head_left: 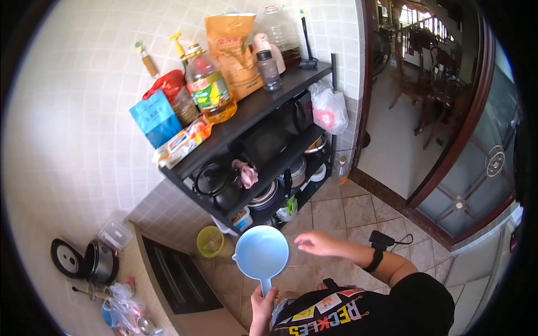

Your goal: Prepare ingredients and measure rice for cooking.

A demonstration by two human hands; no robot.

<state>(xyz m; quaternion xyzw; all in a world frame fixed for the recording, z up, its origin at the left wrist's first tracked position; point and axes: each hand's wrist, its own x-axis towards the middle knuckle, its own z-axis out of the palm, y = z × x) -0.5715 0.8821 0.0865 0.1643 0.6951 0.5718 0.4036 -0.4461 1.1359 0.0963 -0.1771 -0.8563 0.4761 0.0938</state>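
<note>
Head view: your left grip [262, 305] is wrapped tight round the bottom end of the blue scoop [261, 253], low in the picture, close to your chest. The scoop's long axis runs almost straight away from you. Its handle [267, 283] is at the near end, inside the fist. The round bowl is at the far end, hollow side up, and looks empty. So the scoop lies directly ahead of the left grip and rises out of it.

Your right grip [318, 243] has its fingers spread and palm down, and it holds nothing. It hovers just beside the bowl's right rim at about the same height. You cannot tell whether a fingertip touches the rim; it looks slightly apart. A black wristband [375, 260] sits on that forearm. The left grip is on the scoop itself. The right grip is the nearer one to the bowl, which lies to its left.

Everything is held over the tiled floor [358, 210]. Beyond the bowl is a green tub [210, 241] on the floor. The black shelf rack [263, 106] is further off, with an oil bottle [208, 87] on its top shelf.
</note>
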